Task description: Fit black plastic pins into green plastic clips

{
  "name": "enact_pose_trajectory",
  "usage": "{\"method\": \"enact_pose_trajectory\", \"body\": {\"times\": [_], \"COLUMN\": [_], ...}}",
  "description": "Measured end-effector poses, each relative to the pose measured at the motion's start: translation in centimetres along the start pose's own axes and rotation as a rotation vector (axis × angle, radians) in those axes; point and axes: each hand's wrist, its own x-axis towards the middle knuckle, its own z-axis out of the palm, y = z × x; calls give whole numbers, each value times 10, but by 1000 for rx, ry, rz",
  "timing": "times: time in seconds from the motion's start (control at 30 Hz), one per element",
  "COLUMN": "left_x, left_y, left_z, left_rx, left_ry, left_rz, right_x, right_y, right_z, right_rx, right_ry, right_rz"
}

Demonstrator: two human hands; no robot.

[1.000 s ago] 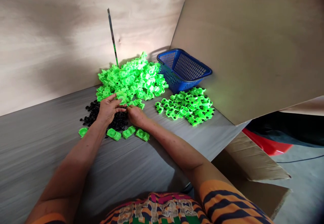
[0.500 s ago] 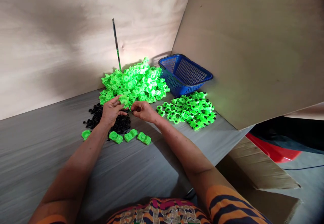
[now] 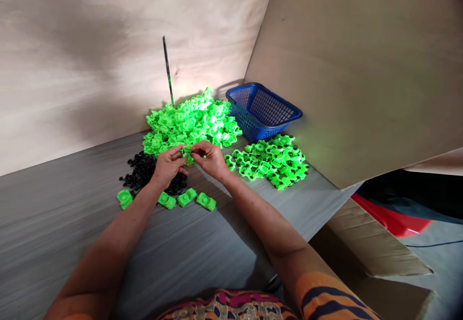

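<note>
- Pinching one green plastic piece (image 3: 187, 153) between them, the left hand (image 3: 168, 166) and right hand (image 3: 211, 158) met above the grey bench (image 3: 72, 223), fingers of both clenched on it.
- Just below lay a heap of small black parts (image 3: 144, 170) and four loose green pieces (image 3: 186, 197).
- Behind rose the big green pile (image 3: 191, 120); right of it sat a second green pile (image 3: 275, 161) and a blue basket (image 3: 264, 110).

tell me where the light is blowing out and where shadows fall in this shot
Head view: the big green pile glares almost white at its top; a soft shadow darkens the left wall and the table beneath it; the left hand and right hand are slightly soft; the frame edges bend, wide-angle.
</note>
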Motion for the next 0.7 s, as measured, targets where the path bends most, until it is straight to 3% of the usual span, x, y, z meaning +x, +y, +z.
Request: {"method": "enact_pose_trajectory", "body": {"times": [0.23,0.57,0.7], "left_x": [-1,0,-4], "left_y": [0,2,6], "left_z": [2,0,3], "left_rx": [-2,-57,-68], "left_ry": [23,-29,8], "left_rz": [-3,17,16], "right_x": [-4,-4,-4], "right_y": [-9,-10,-7], "right_z": [-3,-6,-6], "right_rx": [-294,-314,-316], "right_ry": [-41,-44,-28], "right_rz": [-96,-134,-205]}}
